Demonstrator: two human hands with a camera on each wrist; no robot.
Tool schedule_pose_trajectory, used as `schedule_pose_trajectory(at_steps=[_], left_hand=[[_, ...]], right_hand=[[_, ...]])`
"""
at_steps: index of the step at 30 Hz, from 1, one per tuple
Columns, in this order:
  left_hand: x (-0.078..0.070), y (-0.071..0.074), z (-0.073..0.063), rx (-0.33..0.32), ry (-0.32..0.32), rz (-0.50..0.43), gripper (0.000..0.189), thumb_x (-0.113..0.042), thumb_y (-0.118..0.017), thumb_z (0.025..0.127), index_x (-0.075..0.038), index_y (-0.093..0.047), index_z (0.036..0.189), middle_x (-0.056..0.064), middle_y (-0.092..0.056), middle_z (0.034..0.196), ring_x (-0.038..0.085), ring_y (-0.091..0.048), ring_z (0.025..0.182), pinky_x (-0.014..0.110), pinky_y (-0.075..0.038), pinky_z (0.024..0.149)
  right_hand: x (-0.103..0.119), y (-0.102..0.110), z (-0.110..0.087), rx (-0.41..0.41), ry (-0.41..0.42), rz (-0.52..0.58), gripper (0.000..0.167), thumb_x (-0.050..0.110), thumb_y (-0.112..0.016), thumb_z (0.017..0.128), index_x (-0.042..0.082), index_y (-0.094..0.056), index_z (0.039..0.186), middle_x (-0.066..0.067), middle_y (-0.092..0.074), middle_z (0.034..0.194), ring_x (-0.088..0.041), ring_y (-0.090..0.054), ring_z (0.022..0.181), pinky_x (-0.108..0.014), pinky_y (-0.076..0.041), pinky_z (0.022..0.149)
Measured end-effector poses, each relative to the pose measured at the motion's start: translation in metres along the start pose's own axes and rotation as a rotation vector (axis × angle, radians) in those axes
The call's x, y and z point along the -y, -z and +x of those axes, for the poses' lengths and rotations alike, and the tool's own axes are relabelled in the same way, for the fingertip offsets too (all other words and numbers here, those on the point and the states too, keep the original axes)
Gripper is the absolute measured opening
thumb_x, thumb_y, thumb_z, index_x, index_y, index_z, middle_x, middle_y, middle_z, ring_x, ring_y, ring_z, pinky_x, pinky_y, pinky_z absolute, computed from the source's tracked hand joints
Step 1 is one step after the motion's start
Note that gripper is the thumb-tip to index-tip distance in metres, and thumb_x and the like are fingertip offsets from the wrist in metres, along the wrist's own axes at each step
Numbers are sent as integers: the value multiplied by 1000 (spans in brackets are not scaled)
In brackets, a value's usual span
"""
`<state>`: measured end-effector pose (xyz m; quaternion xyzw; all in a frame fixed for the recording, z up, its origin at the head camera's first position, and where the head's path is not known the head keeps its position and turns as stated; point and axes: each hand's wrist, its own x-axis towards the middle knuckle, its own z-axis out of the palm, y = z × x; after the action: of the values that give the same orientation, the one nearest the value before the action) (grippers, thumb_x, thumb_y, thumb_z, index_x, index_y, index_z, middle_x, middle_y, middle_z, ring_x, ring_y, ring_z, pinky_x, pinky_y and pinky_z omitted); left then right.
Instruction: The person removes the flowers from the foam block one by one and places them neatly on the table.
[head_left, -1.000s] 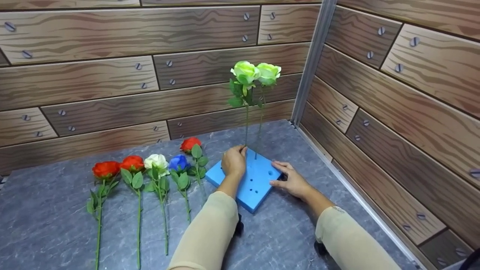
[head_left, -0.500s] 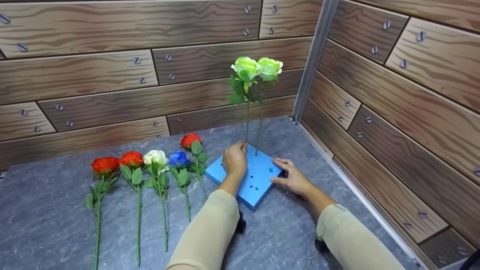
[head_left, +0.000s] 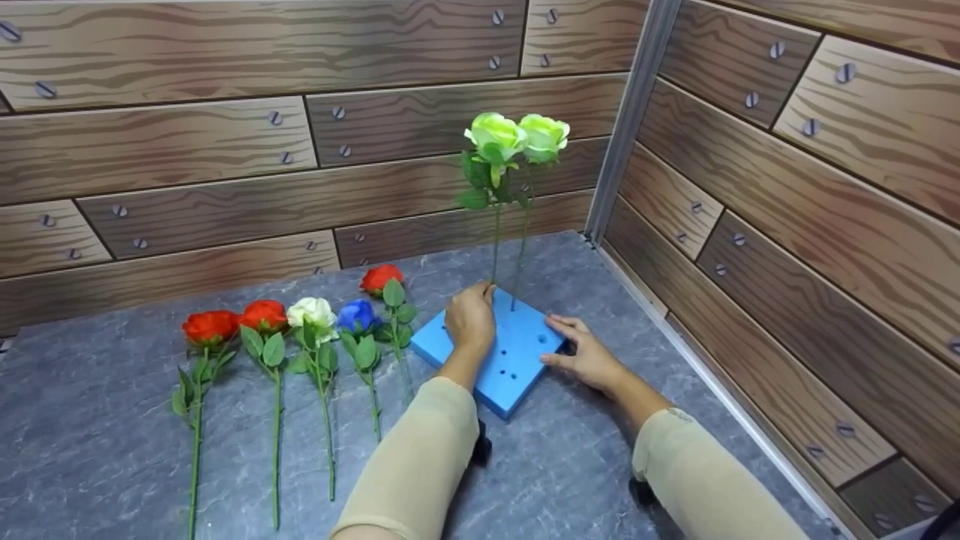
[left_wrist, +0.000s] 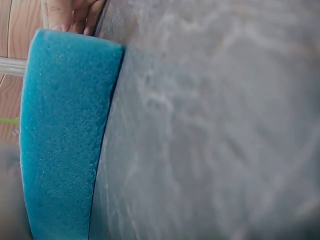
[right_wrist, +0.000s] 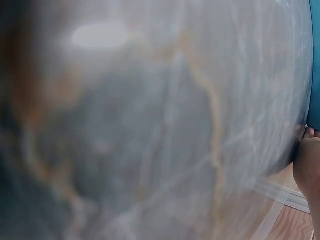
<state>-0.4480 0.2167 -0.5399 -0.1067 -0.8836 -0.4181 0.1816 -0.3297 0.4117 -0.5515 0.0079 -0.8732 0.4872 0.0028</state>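
Observation:
A blue foam block (head_left: 517, 337) with several small holes lies on the table, one corner toward me. Two pale green roses stand upright over its far corner, the front one (head_left: 495, 136) overlapping the rear one (head_left: 546, 139). My left hand (head_left: 471, 319) pinches the front rose's stem low down, close above the foam; its lower end is hidden behind the fingers. The rear stem enters the block untouched. At the right corner my right hand (head_left: 589, 360) holds the block between thumb and fingers. The left wrist view shows the foam's side (left_wrist: 70, 135) with fingertips (left_wrist: 60, 22) at its far end.
Left of the block lie a red rose (head_left: 382, 280), a blue rose (head_left: 357, 316), a white rose (head_left: 312, 318) and two more red ones, including the leftmost rose (head_left: 211, 328), on the grey marbled table (head_left: 112, 420). Wood-patterned walls (head_left: 195, 139) meet behind on the right.
The head view has tilted down slightly, then steadied. Both hands keep their places on the stem and the block; the green roses stand almost as before.

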Motion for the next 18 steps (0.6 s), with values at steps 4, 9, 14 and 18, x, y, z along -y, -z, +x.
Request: schedule_pose_trajectory(at_steps=[4, 9, 14, 18], left_hand=[[0, 0, 0, 4, -1, 5, 23, -32, -70, 106, -21, -85, 120, 4, -85, 115, 29, -80, 93, 51, -65, 76], [-1, 0, 0, 9, -8, 7, 23, -32, -70, 107, -20, -85, 121, 6, -85, 113, 30, -79, 90, 50, -64, 75], [-2, 0, -1, -13, -11, 10, 22, -30, -71, 106, -21, -85, 119, 7, -85, 111, 31, -79, 90, 51, -63, 75], [-3, -1, -1, -42, -15, 15, 21, -30, -72, 104, -21, -85, 118, 8, -85, 110, 32, -79, 90, 51, -62, 73]], right_hand=[[0, 0, 0, -3, 13, 2, 82, 20, -81, 99, 1, -39, 166, -23, -29, 173, -47, -18, 167, -60, -20, 138], [0, 0, -2, -5, 14, 4, 83, 22, -83, 98, 2, -39, 166, -23, -30, 173, -47, -18, 166, -61, -19, 138], [0, 0, -2, -2, 4, 15, 82, 20, -81, 99, 3, -38, 167, -22, -28, 173, -47, -17, 167, -61, -19, 138], [1, 0, -2, 1, -1, 25, 81, 18, -80, 100, 2, -38, 167, -23, -27, 173, -47, -16, 167, -60, -19, 138]])
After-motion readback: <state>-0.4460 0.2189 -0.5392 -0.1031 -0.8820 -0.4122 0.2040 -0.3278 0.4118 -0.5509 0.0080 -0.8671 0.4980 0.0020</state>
